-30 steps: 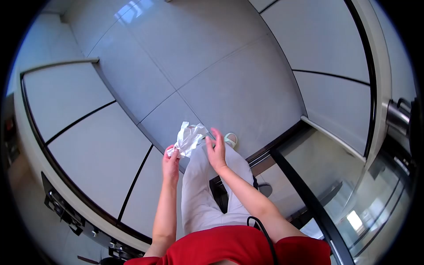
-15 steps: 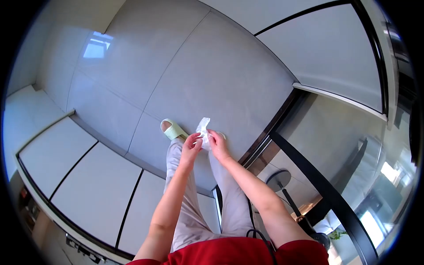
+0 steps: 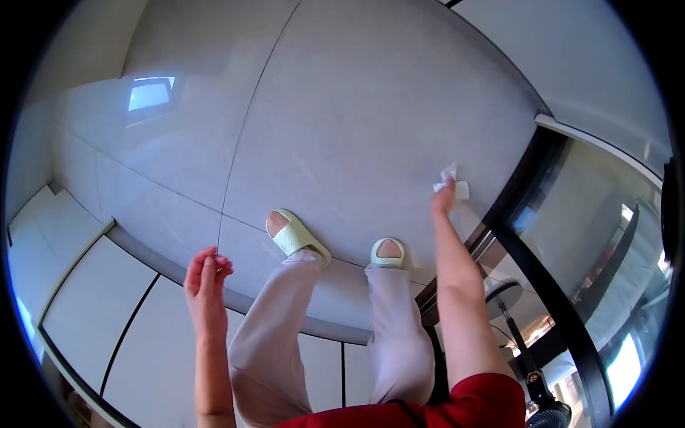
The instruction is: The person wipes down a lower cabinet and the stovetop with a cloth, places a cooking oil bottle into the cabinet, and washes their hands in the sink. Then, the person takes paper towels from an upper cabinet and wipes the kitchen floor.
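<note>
A crumpled white tissue [image 3: 462, 190] is pinched in my right hand [image 3: 444, 200], its loose ends spreading past the fingertips. That hand reaches out above the floor [image 3: 342, 128], to the right of my feet. My left hand [image 3: 205, 274] is held apart at the lower left, over the edge of the white cabinets. Its fingers curl in toward the thumb, and whether anything small lies in them is hidden.
Pale green slippers [image 3: 296, 235] are on my feet. White cabinet fronts [image 3: 153, 342] run along the lower left. At the right are a dark door track [image 3: 524, 171], a glass panel with a black frame [image 3: 553, 299], and a round-based stand [image 3: 505, 296] behind it.
My hands, together on the tissue before, are now apart. The right has carried the tissue to the right, and the left has moved left without it. The view has shifted and both slippers show.
</note>
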Tool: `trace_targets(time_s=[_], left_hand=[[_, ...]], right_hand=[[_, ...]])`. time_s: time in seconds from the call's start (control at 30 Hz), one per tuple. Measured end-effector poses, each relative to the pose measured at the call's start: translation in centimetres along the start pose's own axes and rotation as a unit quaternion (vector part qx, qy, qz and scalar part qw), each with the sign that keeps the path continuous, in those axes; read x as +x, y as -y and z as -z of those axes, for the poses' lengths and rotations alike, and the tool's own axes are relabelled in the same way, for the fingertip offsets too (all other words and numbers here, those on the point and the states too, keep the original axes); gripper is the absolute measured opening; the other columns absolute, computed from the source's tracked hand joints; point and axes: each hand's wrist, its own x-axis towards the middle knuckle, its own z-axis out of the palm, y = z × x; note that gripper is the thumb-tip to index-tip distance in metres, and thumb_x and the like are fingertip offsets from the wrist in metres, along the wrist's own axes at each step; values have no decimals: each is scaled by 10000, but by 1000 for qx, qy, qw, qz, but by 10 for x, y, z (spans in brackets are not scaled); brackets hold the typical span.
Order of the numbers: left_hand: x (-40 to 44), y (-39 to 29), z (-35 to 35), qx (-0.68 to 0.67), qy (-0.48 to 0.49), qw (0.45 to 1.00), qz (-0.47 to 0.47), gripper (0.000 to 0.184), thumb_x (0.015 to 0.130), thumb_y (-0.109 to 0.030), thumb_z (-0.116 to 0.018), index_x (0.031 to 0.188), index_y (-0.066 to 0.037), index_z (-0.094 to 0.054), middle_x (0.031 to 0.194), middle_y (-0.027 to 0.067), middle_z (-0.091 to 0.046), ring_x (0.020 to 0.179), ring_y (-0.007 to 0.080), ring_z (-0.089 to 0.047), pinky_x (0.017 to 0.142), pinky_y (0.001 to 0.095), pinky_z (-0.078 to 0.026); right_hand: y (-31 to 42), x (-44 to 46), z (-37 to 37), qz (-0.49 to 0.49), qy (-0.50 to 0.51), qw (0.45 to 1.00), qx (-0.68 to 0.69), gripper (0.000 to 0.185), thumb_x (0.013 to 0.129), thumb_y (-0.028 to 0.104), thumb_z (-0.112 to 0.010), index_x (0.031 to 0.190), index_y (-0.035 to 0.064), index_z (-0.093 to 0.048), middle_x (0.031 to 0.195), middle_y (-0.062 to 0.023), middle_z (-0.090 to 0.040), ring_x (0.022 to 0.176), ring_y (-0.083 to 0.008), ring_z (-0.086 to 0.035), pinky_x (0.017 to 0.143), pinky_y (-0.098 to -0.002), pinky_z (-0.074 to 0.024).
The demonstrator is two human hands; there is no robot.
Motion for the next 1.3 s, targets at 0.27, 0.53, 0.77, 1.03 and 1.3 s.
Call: trace_targets(time_s=[0.27, 0.53, 0.77, 1.03, 1.3], left_hand=[[20, 19, -27, -20, 16, 1000, 4, 198, 951, -118, -467, 1085, -12, -567, 851, 31, -577, 786, 104, -545, 730, 242, -460], [86, 95, -174, 298, 240, 856, -349, 543, 841, -28, -587, 1343, -112, -395, 1327, 72, -462, 1217, 237, -436, 959, 337, -392], [80, 187, -453, 484, 350, 547, -586, 621, 810, -56, -523, 1389, -138, -314, 1429, 91, -327, 1344, 292, -245, 1101, 441, -210], [181, 199, -508, 446, 459, 503, -580, 452, 814, 3, -418, 1258, -64, -472, 1349, 87, -447, 1321, 229, -319, 1116, 417, -193], [276, 121, -400, 452, 182, 626, -609, 422, 786, -2, -490, 1205, -49, -494, 1296, 121, -472, 1237, 319, -389, 1032, 415, -322]], right_hand=[[150, -154, -171, 118, 342, 923, 135, 514, 980, 264, -348, 1418, 23, -226, 1480, -96, -236, 1366, -184, -211, 1123, -295, -145], [129, -16, -17, 281, 6, 958, 56, 465, 868, -39, -362, 1332, -6, -381, 1382, -161, -384, 1330, -264, -291, 1111, -343, -202], [-38, 142, 85, 138, -103, 983, -68, 442, 904, 100, -405, 1331, -6, -360, 1377, -176, -357, 1299, -282, -321, 1080, -352, -252], [79, 140, -16, 164, 57, 914, 365, 487, 977, 299, -339, 1370, 12, -320, 1427, -167, -288, 1339, -266, -243, 1105, -345, -189], [211, 83, -122, 461, 191, 854, 145, 340, 921, 135, -383, 1228, 24, -477, 1299, -151, -459, 1187, -262, -447, 1015, -345, -333]])
